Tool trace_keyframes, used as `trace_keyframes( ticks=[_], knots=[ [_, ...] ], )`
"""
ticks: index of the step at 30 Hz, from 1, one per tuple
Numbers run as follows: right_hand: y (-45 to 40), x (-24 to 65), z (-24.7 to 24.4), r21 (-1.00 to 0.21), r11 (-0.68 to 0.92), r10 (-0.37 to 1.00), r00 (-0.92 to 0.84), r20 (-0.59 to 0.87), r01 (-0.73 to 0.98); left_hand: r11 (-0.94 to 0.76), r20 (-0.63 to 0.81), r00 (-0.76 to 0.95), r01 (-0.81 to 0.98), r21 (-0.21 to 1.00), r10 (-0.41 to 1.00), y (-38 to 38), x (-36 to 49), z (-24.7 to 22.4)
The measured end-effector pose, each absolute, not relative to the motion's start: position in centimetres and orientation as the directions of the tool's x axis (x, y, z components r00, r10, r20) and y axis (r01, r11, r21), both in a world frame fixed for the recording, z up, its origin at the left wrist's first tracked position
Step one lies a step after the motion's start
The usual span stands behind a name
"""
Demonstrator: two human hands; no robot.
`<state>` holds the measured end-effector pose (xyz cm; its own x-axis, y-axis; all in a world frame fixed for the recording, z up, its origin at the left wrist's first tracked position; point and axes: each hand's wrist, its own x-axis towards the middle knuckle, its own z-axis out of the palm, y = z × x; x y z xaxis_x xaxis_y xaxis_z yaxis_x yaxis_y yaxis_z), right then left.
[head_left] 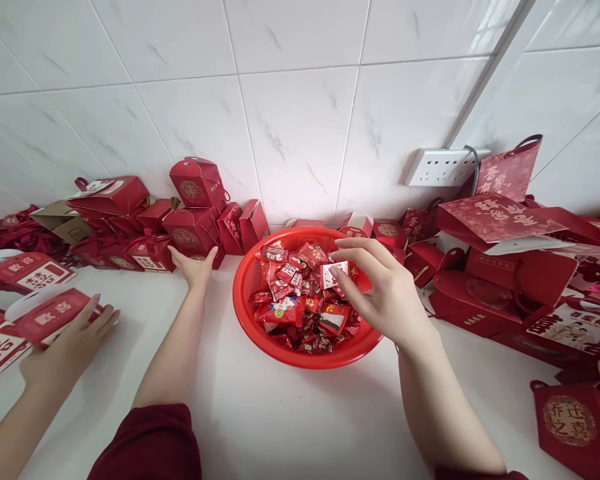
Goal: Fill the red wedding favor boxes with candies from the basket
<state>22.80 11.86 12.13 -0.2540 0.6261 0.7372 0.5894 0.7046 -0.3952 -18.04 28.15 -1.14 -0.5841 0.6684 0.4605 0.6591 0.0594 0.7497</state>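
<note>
A red plastic basket (310, 363) full of small wrapped sweets (307, 287) stands in front of me. Above its right side is my right hand (387, 293), its fingers curved and apart. The thumb tip overlaps a white-and-red sweet packet (333, 274); whether it touches is unclear. My left hand (194, 268) reaches left of the basket with thumb and fingers spread. It is at the front of a red gift box (191, 227), which carries another red gift box (196, 183) on top. Contact with the lower box cannot be made out.
At far left, another person's hand (75, 340) rests on a red box (50, 317). Several red boxes (150, 252) line the tiled wall. More boxes and a red bag (511, 167) crowd the right, below a white power strip (440, 167) with a cable.
</note>
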Motion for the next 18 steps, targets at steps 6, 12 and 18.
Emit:
trace_keyframes(
  ticks=[6,12,18],
  knots=[
    [12.1,23.1,12.1,-0.387,0.712,0.615,-0.255,0.746,0.586,0.133,0.440,-0.679,0.618,0.775,0.588,29.9,-18.9,-1.6],
    [12.2,22.9,12.1,-0.388,0.712,0.621,-0.267,0.737,0.585,0.182,0.403,-0.720,0.586,0.790,0.565,30.6,-19.6,-1.4],
    [12.5,24.6,12.6,-0.408,0.671,0.624,-0.174,0.761,0.619,0.220,0.342,-0.715,0.568,0.793,0.610,30.4,-19.8,-0.4]
  ],
)
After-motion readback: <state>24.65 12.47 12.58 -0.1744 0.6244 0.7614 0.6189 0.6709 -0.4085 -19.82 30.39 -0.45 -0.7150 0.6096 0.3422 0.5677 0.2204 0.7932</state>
